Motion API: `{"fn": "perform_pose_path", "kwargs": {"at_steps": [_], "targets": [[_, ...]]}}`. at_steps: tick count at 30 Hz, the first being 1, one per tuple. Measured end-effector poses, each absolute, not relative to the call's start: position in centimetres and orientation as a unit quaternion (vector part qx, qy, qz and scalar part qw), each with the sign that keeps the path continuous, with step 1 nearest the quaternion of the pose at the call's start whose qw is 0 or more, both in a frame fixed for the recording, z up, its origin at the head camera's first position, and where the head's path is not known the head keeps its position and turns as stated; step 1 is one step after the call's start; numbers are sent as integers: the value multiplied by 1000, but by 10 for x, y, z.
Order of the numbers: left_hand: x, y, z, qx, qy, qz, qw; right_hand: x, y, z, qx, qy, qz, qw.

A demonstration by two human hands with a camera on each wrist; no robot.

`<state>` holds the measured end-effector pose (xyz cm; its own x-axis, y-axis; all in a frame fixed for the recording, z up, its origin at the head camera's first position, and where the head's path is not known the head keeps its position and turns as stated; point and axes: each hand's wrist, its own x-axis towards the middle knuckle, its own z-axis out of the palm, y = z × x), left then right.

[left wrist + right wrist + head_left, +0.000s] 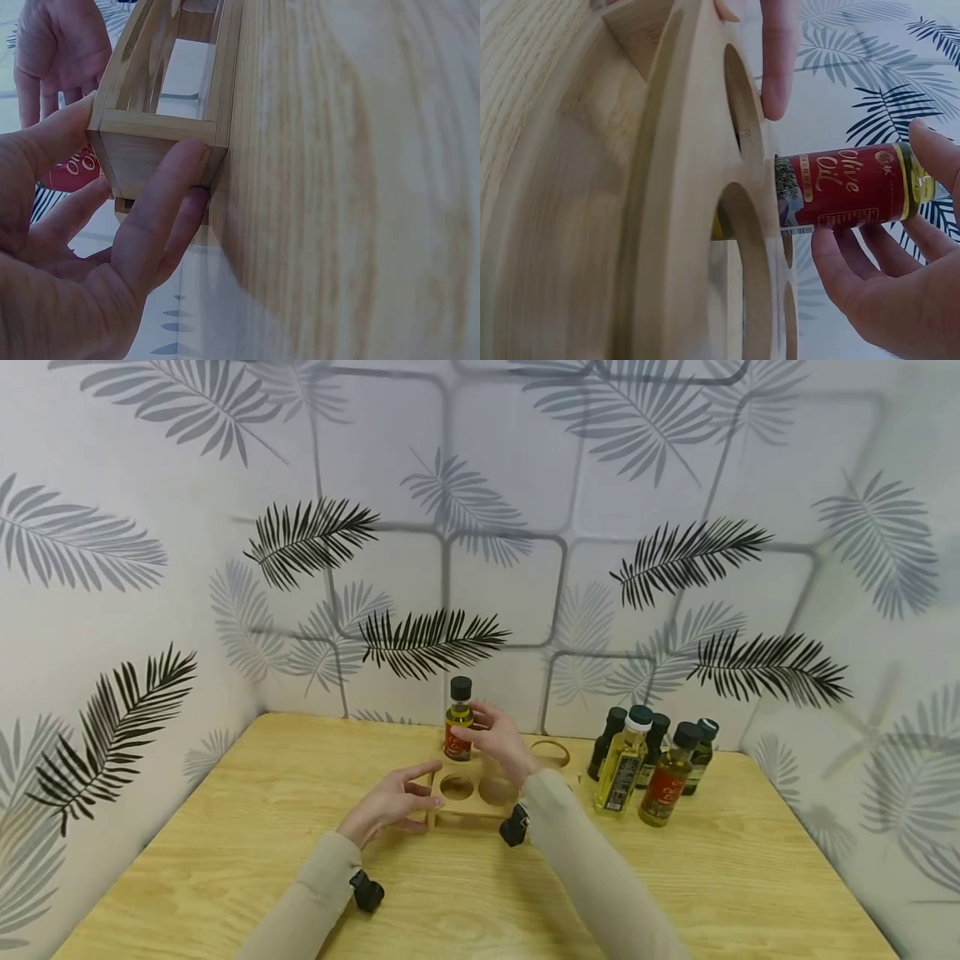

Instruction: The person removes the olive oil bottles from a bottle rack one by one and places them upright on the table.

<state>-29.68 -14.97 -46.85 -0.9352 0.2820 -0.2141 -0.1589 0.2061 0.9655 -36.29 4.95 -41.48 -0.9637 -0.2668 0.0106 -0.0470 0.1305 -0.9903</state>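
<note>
A small olive oil bottle (459, 731) with a red label and black cap stands upright at the back left of a wooden bottle rack (472, 808). My right hand (501, 739) holds it, thumb on one side and fingers on the other. In the right wrist view, the base of the bottle (840, 187) sits inside a round hole in the rack's top board. My left hand (386, 802) grips the rack's left end; in the left wrist view its fingertips press on the end panel of the rack (150, 161). Other round holes show in front of the bottle.
To the right of the rack stand several bottles: a yellow oil bottle (621, 770), a red-labelled bottle (663, 785) and darker ones behind them. All rest on a wood-grain table (450, 893). A leaf-patterned wall (502, 585) rises right behind the table.
</note>
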Motion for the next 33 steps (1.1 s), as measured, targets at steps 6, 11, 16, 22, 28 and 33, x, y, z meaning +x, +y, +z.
{"fn": "perform_pose_path", "kwargs": {"at_steps": [6,11,16,22,28,33], "targets": [[-294,-149,-469,43,752,634,176,-367,46,-421,-107,751,-647,73],[-296,-149,-468,46,749,638,174,-372,44,-418,-101,758,-641,69],[-297,-150,-468,44,750,638,171,-377,44,-420,-114,753,-644,74],[-297,-151,-469,46,752,634,177,-377,43,-423,-127,765,-628,62],[-297,-150,-468,49,752,632,180,-375,45,-426,-135,773,-618,45],[-297,-150,-468,49,751,633,180,-373,46,-425,-129,771,-623,38]]}}
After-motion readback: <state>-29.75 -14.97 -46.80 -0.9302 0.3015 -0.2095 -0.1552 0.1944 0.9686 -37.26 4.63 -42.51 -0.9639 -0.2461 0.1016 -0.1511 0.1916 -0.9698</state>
